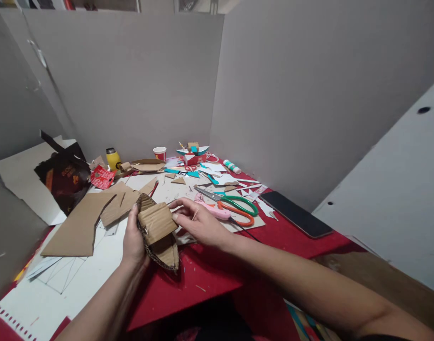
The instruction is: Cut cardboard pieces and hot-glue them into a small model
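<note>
A small cardboard boat [169,255] with pointed ends is held tilted above the table's front part. My left hand [133,237] is closed round its left side, fingers underneath out of sight. Across the boat's middle sits a bent, ribbed cardboard piece [158,221], like a curved roof. My right hand [199,220] pinches the right edge of this piece between thumb and fingers. Just beyond the right hand lie a pink glue gun [217,212] and scissors [240,208] with green and orange handles.
Cut cardboard sheets [76,222] and a drawing on white paper [57,284] cover the left side. At the back stand a yellow bottle [112,159], a paper cup [160,154] and a teal-and-red model boat [193,155]. A black phone [296,214] lies right, near the grey wall [291,94].
</note>
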Motion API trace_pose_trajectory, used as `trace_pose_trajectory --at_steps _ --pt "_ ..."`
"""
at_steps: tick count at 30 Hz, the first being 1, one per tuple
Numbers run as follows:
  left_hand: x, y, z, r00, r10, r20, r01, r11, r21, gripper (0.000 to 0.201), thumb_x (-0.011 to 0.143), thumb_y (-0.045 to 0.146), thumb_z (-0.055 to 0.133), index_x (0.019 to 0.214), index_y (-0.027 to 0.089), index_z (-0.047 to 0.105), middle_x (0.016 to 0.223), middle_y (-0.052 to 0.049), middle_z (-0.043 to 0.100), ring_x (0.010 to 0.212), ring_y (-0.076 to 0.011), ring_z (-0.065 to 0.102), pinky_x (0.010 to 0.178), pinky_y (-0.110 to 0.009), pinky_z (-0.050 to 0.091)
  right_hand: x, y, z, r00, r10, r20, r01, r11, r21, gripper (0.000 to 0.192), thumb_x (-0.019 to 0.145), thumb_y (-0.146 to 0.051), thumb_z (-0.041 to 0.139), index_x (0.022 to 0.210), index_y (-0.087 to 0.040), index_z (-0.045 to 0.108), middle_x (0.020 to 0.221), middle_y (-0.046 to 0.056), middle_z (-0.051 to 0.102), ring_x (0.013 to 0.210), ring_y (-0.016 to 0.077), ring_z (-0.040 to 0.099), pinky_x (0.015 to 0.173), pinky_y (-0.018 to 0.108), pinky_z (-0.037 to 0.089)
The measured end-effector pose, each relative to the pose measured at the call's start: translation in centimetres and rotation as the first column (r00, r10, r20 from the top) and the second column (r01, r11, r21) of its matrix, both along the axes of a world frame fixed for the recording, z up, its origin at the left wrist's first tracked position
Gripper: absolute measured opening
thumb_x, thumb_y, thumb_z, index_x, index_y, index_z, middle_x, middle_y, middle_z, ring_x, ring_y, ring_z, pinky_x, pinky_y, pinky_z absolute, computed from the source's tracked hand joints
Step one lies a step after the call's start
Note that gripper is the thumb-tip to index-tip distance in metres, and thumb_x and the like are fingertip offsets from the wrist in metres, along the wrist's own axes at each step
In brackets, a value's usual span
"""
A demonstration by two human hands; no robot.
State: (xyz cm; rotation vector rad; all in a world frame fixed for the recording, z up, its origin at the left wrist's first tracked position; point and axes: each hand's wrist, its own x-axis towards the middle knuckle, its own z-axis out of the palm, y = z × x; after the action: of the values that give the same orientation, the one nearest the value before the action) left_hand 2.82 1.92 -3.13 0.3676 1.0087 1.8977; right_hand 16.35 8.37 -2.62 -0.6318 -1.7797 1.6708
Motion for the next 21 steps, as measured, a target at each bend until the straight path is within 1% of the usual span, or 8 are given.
trace_pose_trajectory --at_steps 3,6,7,10,14,17,19,21 --pt "-0.2 0.0 0.1 1.0 0.008 0.008 -0.008 1.0 -0.011 0.031 0.087 0.037 0.052 0.103 0.014 0.066 0.087 -0.006 0.075 0.084 -0.0217 0.071 0.078 -0.031 0.056 0.2 -0.5 0.0 0.999 0.026 -0.045 -0.023 0.997 0.071 0.02 0.079 -0.018 0.055 0.098 -0.018 0.057 0.09 0.001 0.063 0.086 0.0144 0.061 0.068 0.024 0.052" --pt "-0.4 0.0 0.0 1.0 0.012 0.013 -0.012 1.0 -0.013 0.033 0.085 0.039 0.054 0.104 0.015 0.066 0.087 -0.005 0.075 0.084 -0.0221 0.071 0.078 -0.031 0.056 0.6 -1.0 0.0 0.998 0.046 -0.035 -0.037 0.974 0.224 0.029 0.077 -0.014 0.054 0.105 -0.019 0.061 0.101 0.003 0.066 0.096 0.0183 0.062 0.079 0.03 0.052" --pt "-0.4 0.0 0.0 1.0 0.011 0.013 -0.011 1.0 -0.014 0.033 0.085 0.039 0.054 0.104 0.015 0.066 0.087 -0.005 0.075 0.083 -0.0221 0.071 0.078 -0.031 0.056 0.7 -1.2 0.0 0.999 0.039 -0.011 -0.034 0.961 0.275 0.032 0.076 -0.013 0.054 0.107 -0.019 0.062 0.103 0.004 0.067 0.097 0.0188 0.062 0.08 0.031 0.052" --pt "-0.5 -0.1 -0.1 1.0 0.015 -0.003 -0.015 1.0 -0.007 0.031 0.085 0.04 0.055 0.101 0.016 0.067 0.085 -0.004 0.075 0.083 -0.022 0.071 0.077 -0.03 0.056 1.1 -1.5 0.1 0.998 0.025 0.054 -0.044 0.919 0.392 0.041 0.076 -0.013 0.055 0.116 -0.019 0.06 0.106 0.004 0.067 0.094 0.0187 0.063 0.075 0.029 0.053" --pt "-0.5 -0.2 -0.1 0.999 0.03 -0.044 -0.029 0.999 0.015 0.031 0.086 0.04 0.055 0.102 0.017 0.068 0.089 -0.004 0.075 0.088 -0.022 0.07 0.079 -0.03 0.055 1.2 -1.6 -0.4 0.997 -0.001 0.071 -0.036 0.853 0.521 0.049 0.075 -0.014 0.06 0.123 -0.019 0.056 0.108 0.006 0.066 0.087 0.0182 0.063 0.074 0.029 0.052" --pt "-0.4 -0.5 -0.1 0.994 0.06 -0.09 -0.057 0.998 0.036 0.03 0.087 0.038 0.055 0.106 0.019 0.067 0.095 -0.002 0.074 0.097 -0.0209 0.068 0.084 -0.027 0.052 1.1 -1.3 -1.1 0.996 -0.083 0.03 0.046 0.785 0.618 0.044 0.074 -0.012 0.059 0.118 -0.019 0.058 0.109 0.008 0.066 0.09 0.02 0.061 0.077 0.031 0.05" --pt "-0.3 -0.9 0.0 0.989 0.079 -0.124 -0.073 0.996 0.047 0.03 0.087 0.039 0.055 0.106 0.02 0.067 0.097 -0.001 0.074 0.104 -0.0196 0.064 0.088 -0.024 0.05 1.0 -1.1 -1.5 0.993 -0.112 -0.024 0.1 0.741 0.664 0.036 0.075 -0.007 0.054 0.107 -0.019 0.062 0.1 0.008 0.066 0.088 0.0201 0.06 0.077 0.032 0.048" --pt "-0.2 -1.4 0.1 0.985 0.081 -0.151 -0.075 0.996 0.045 0.03 0.088 0.041 0.053 0.106 0.021 0.067 0.098 0.001 0.074 0.108 -0.0184 0.062 0.09 -0.022 0.047 0.9 -1.2 -1.6 0.989 -0.12 -0.083 0.144 0.71 0.689 0.03 0.074 -0.004 0.049 0.095 -0.019 0.063 0.087 0.006 0.065 0.083 0.0196 0.059 0.075 0.032 0.047"
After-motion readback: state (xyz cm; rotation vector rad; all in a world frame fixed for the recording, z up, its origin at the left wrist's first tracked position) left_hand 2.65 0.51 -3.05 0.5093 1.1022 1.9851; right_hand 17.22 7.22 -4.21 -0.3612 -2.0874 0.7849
